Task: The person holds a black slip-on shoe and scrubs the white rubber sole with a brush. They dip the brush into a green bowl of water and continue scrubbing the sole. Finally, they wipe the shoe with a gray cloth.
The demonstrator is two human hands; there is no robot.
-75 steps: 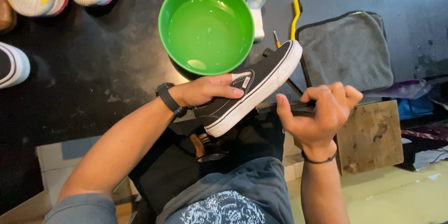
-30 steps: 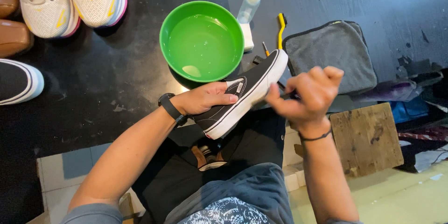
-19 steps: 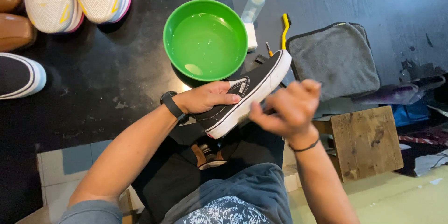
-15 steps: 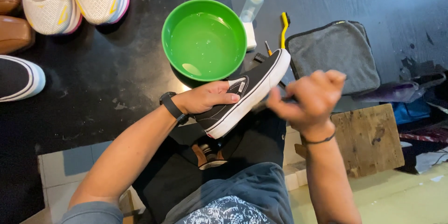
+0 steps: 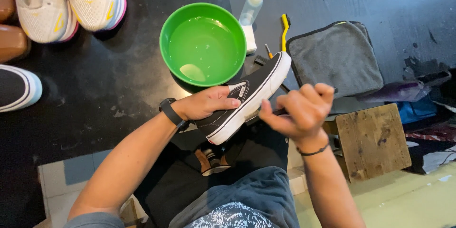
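Observation:
My left hand point(image 5: 205, 103) is tucked into the opening of a black canvas shoe point(image 5: 251, 96) with a white sole and holds it tilted on its side over my lap. My right hand point(image 5: 299, 110) is closed around a dark brush handle pressed against the shoe's white sole edge; the brush itself is mostly hidden by my fingers. A black watch sits on my left wrist and a thin black band on my right wrist.
A green bowl point(image 5: 172, 29) of water stands just beyond the shoe. Past it lie a small clear bottle point(image 5: 251, 4), a yellow-handled brush point(image 5: 284, 31) and a folded grey cloth point(image 5: 336, 57). White sneakers point(image 5: 71, 0) and other shoes sit at the left, a wooden stool point(image 5: 373, 142) at the right.
My right hand has moved back and forth along the shoe's sole with the brush. The left hand keeps the shoe in about the same place.

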